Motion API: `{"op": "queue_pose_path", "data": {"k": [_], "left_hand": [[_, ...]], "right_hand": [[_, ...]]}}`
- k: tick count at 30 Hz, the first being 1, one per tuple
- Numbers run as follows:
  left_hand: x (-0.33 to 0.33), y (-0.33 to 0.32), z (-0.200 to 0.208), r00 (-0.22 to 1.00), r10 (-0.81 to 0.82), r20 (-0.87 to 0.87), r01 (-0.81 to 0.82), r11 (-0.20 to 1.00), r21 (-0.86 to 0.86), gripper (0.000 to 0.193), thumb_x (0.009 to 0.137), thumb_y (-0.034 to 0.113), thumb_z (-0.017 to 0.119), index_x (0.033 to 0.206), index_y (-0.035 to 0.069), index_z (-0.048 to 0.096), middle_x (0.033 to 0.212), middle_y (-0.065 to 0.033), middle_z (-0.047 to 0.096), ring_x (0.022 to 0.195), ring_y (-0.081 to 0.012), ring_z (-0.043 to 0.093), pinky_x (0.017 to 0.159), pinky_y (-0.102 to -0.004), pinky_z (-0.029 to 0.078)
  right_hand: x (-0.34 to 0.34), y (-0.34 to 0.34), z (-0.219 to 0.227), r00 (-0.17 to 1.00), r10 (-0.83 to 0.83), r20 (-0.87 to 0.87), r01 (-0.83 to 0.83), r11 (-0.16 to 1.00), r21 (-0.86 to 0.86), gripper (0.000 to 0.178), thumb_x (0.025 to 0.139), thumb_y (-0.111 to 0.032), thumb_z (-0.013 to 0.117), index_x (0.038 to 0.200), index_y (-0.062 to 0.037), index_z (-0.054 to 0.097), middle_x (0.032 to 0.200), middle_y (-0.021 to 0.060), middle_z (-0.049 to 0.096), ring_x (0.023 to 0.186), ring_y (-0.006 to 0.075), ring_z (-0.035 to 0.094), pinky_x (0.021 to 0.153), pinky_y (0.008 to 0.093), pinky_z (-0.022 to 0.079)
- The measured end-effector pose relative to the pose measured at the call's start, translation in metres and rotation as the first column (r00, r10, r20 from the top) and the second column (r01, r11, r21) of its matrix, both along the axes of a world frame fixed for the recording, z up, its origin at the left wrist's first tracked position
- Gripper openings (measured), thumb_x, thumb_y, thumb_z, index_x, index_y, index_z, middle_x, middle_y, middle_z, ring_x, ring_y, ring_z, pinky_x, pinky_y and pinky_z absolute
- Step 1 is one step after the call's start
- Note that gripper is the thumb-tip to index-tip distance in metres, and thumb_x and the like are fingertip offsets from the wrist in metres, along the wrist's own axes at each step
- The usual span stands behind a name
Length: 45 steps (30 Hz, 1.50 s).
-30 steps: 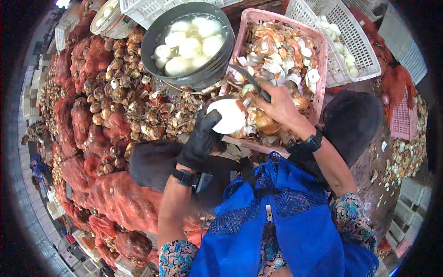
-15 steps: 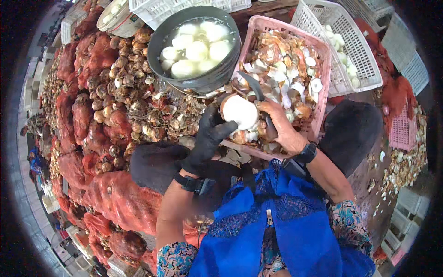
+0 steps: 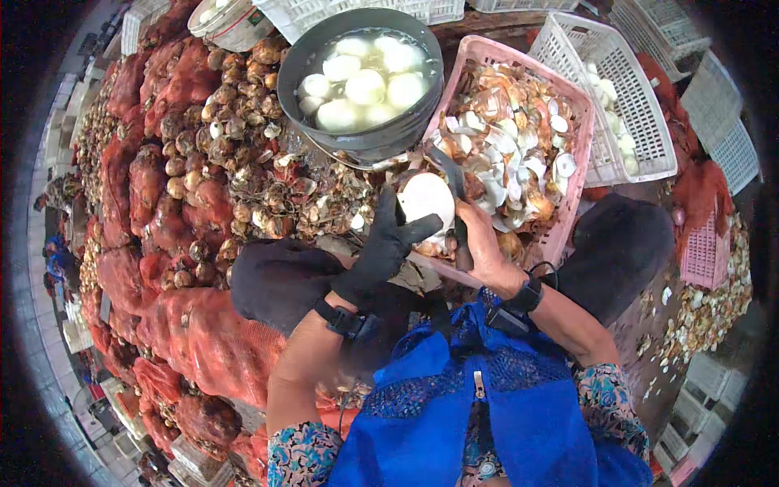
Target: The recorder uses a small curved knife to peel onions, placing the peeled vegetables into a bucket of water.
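Observation:
A white, mostly peeled onion (image 3: pixel 428 200) is in my left hand (image 3: pixel 375 256), which wears a black glove; its fingers wrap the onion from the left. My bare right hand (image 3: pixel 489 258) grips a dark knife (image 3: pixel 448 169). The blade points up and away, close along the onion's right side; whether it touches cannot be made out. Both hands are over the near left edge of a pink basket (image 3: pixel 578 183), which is heaped with brown and white onion peelings (image 3: pixel 511 134).
A dark bucket (image 3: pixel 357 146) of water with peeled onions stands beyond my hands. Right of the pink basket, a white crate (image 3: pixel 596 154) holds more peeled onions. Unpeeled onions (image 3: pixel 227 146) and red mesh sacks (image 3: pixel 215 337) pile up on the left. My bent knees flank the work.
The knife blade has turned more upright beside the onion, and brown skin visible on the onion's left side no longer shows. The whole view has shifted slightly.

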<state>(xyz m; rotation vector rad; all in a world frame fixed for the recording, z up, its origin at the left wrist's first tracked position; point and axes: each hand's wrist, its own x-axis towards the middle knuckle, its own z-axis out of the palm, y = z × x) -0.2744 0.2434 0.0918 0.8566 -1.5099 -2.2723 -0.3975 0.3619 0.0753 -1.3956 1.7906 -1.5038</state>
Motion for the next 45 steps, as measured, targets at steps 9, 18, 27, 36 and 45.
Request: {"op": "queue_pose_path", "data": {"k": [9,18,27,36,45], "left_hand": [[0.006,-0.012,0.012,1.0,0.001,0.024,0.004,0.98,-0.199,0.081,0.069,0.017,0.081,0.138,0.006,0.04,0.125,-0.0098,0.054,0.111,-0.0224,0.056,0.091,-0.0348,0.05],[0.016,-0.017,0.004,0.978,0.004,0.209,0.118,0.813,-0.57,0.076,0.065,0.028,0.088,0.124,0.001,0.048,0.108,-0.015,0.061,0.1,-0.0258,0.062,0.084,-0.0357,0.052],[0.02,-0.021,-0.007,0.958,0.066,0.278,0.147,0.721,-0.677,0.082,0.06,0.044,0.088,0.119,0.0,0.052,0.103,-0.02,0.062,0.094,-0.0343,0.062,0.081,-0.0416,0.05],[0.013,-0.013,0.015,0.996,0.003,0.084,0.009,0.989,-0.148,0.075,0.068,0.02,0.086,0.129,0.002,0.045,0.115,-0.0086,0.058,0.106,-0.0196,0.058,0.091,-0.0347,0.051],[0.022,-0.02,0.014,0.999,0.034,0.039,-0.035,0.999,0.041,0.067,0.073,0.016,0.079,0.129,0.002,0.046,0.116,-0.0102,0.06,0.104,-0.0188,0.06,0.09,-0.0337,0.051]], "right_hand": [[-0.033,0.012,0.042,0.969,-0.051,0.243,-0.059,0.904,0.424,0.033,0.087,-0.016,0.058,0.115,0.0032,0.055,0.07,0.0123,0.061,0.062,0.0176,0.063,0.056,0.0321,0.047],[-0.052,0.031,0.059,0.902,0.378,-0.208,-0.258,0.859,0.442,0.037,0.082,-0.016,0.063,0.115,-0.0007,0.056,0.078,0.0249,0.062,0.071,0.0429,0.061,0.063,0.0483,0.047],[-0.064,0.029,0.065,0.911,0.383,-0.151,-0.243,0.795,0.555,0.033,0.082,-0.019,0.064,0.109,-0.0003,0.059,0.076,0.0253,0.061,0.071,0.0436,0.061,0.064,0.0479,0.047],[-0.059,0.019,0.049,0.907,0.09,0.411,-0.3,0.823,0.483,0.024,0.09,-0.017,0.055,0.102,0.0037,0.057,0.063,0.0107,0.056,0.05,0.0168,0.053,0.047,0.0315,0.04],[-0.061,0.037,0.05,0.445,-0.149,0.883,-0.503,0.774,0.385,0.02,0.093,-0.02,0.055,0.088,-0.0005,0.057,0.059,0.003,0.054,0.044,0.0091,0.047,0.041,0.0255,0.038]]}}
